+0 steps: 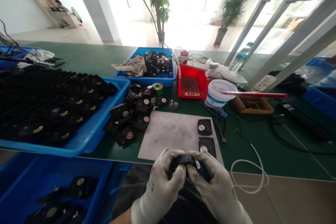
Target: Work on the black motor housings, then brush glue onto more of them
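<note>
My left hand (168,176), in a white glove, is closed around a small black plastic part (183,161) at the table's front edge. My right hand (210,178), gloved too, grips the same part from the other side. My fingers cover much of it, so its full shape is hidden. Something dark blue shows beside my right palm; I cannot make out what it is. Just beyond my hands lies a grey sheet (173,131). Two square black units with round metal discs rest on its right side, a far one (204,127) and a near one (207,146).
Left stands a blue tray (70,151) packed with black units. A loose heap of units (143,106) lies beside it. Farther back are a red bin (193,94) of small screws and a white bucket (220,92). Pliers (222,131) and a white cable (258,190) lie right.
</note>
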{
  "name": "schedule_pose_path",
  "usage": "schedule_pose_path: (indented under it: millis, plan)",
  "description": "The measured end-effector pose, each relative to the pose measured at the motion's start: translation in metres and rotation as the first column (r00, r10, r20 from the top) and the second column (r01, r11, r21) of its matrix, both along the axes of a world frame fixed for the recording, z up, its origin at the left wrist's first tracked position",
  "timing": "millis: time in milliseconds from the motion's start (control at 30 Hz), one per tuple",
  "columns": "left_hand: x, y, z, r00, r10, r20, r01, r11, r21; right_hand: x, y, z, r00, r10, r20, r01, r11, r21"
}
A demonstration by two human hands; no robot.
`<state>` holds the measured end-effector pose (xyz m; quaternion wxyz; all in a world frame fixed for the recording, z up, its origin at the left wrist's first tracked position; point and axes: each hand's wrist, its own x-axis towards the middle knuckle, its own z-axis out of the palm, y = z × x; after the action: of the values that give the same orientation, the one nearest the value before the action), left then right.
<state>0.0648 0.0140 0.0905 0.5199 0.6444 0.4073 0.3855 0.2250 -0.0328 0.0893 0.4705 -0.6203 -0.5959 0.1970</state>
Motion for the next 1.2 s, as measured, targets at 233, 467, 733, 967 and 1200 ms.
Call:
schedule_pose_path:
  millis: [233,467,733,967,1200]
  plan:
    - [0.001,0.003,0.005,0.999,0.016,0.044,-0.018,0.999,0.039,-0.007,0.003,0.002,0.992,-0.046,0.115,0.031,0.99,0.135]
    - [0.016,0.019,-0.006,0.994,0.107,0.028,-0.098,0.971,-0.217,-0.004,0.023,-0.006,0.993,-0.052,-0.105,0.03,0.979,-0.199]
    - [0.013,0.018,0.0,0.993,0.006,0.121,0.042,0.921,-0.387,0.003,0.019,0.001,0.894,-0.168,-0.415,0.0,0.927,-0.376]
    - [0.0,0.019,0.011,0.978,-0.117,0.171,0.181,0.882,-0.434,0.028,0.014,0.009,0.873,-0.143,-0.466,-0.079,0.902,-0.425]
    - [-0.005,0.031,0.021,0.979,-0.2,-0.029,0.188,0.953,-0.238,0.028,0.016,0.018,0.834,0.016,-0.551,-0.291,0.861,-0.416]
